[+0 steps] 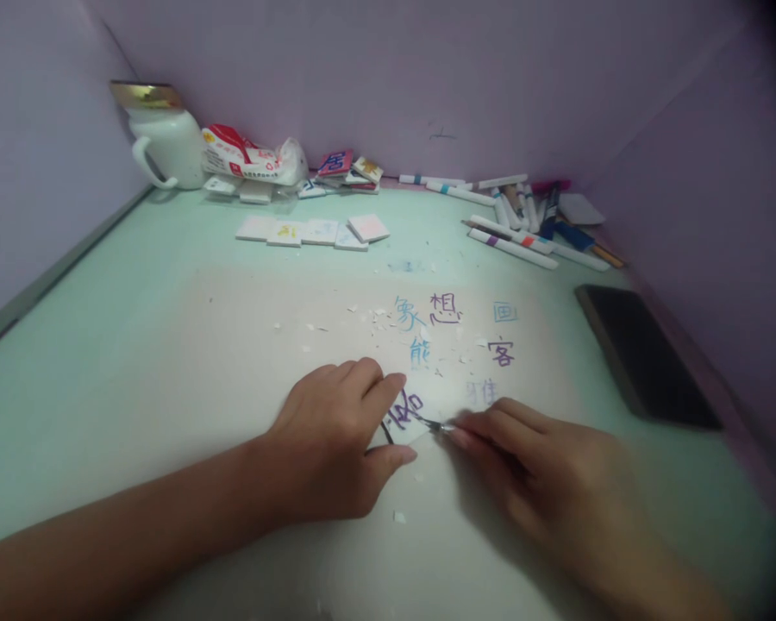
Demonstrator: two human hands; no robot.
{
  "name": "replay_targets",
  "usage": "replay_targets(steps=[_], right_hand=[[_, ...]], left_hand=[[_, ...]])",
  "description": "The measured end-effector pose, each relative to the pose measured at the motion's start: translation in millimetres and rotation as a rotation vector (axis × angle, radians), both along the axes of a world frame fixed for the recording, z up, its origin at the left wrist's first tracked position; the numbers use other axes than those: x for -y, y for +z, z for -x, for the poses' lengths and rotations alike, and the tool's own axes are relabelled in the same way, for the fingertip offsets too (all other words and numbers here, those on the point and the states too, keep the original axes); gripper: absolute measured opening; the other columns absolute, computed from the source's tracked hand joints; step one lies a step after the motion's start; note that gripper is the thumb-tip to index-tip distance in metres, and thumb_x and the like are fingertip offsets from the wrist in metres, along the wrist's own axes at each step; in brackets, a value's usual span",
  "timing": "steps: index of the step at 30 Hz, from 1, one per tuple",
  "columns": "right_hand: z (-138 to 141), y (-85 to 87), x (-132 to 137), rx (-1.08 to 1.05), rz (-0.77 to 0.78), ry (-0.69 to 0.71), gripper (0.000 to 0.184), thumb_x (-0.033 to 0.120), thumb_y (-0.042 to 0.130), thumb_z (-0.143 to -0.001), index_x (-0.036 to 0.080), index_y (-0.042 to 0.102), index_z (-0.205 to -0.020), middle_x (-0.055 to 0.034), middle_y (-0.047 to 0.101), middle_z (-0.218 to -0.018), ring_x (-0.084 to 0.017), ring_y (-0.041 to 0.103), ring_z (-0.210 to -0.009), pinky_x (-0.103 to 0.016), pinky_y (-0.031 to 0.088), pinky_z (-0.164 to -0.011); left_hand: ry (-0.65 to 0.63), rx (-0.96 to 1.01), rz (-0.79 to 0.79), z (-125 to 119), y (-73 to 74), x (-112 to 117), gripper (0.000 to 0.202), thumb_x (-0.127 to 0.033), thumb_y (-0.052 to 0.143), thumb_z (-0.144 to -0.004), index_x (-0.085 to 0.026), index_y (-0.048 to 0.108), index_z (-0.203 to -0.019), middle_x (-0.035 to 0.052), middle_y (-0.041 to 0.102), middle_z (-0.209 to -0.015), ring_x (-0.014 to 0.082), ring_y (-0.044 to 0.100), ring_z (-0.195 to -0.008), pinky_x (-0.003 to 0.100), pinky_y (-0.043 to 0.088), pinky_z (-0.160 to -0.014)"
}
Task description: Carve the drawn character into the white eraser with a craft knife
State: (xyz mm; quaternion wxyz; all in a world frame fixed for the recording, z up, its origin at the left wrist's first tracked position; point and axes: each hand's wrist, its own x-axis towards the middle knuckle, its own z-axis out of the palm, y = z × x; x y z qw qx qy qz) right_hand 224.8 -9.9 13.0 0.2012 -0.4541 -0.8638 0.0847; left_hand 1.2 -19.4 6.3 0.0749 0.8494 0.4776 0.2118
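A small white tile with a purple character drawn on it lies on the desk in front of me. My left hand grips the tile from the left, its index finger at the far edge and its thumb at the near edge. My right hand is closed around a small craft knife, mostly hidden by the fingers. The metal blade points left, its tip at the tile's right part. White shavings are scattered beyond the hands, and a small chip lies nearer me.
Coloured characters are written on the desk surface. A dark phone lies at the right. At the back are a white mug, a plastic packet, several white tiles and a pile of markers. Walls enclose the desk.
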Motion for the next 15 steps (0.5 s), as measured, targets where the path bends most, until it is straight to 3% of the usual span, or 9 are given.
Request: replay_targets(steps=[8, 15], right_hand=[[3.8, 1.0, 0.2, 0.055, -0.010, 0.017, 0.026, 0.028, 0.048, -0.090, 0.021, 0.063, -0.070, 0.0025, 0.052, -0.057, -0.011, 0.046, -0.040, -0.030, 0.021, -0.044], [5.9, 3.9, -1.7, 0.030, 0.128, 0.048, 0.026, 0.028, 0.046, -0.091, 0.021, 0.057, -0.068, 0.0033, 0.049, -0.058, -0.010, 0.044, -0.041, -0.030, 0.020, -0.046]], left_hand=[[0.022, -0.004, 0.018, -2.0, -0.2, -0.4, 0.036, -0.033, 0.057, -0.082, -0.011, 0.056, -0.110, 0.0114, 0.061, -0.091, 0.0242, 0.057, -0.075, 0.038, 0.048, -0.062], [0.038, -0.006, -0.006, -2.8, -1.5, 0.5, 0.037, -0.033, 0.060, -0.079, -0.011, 0.057, -0.109, 0.0112, 0.062, -0.090, 0.0241, 0.057, -0.072, 0.037, 0.046, -0.059]])
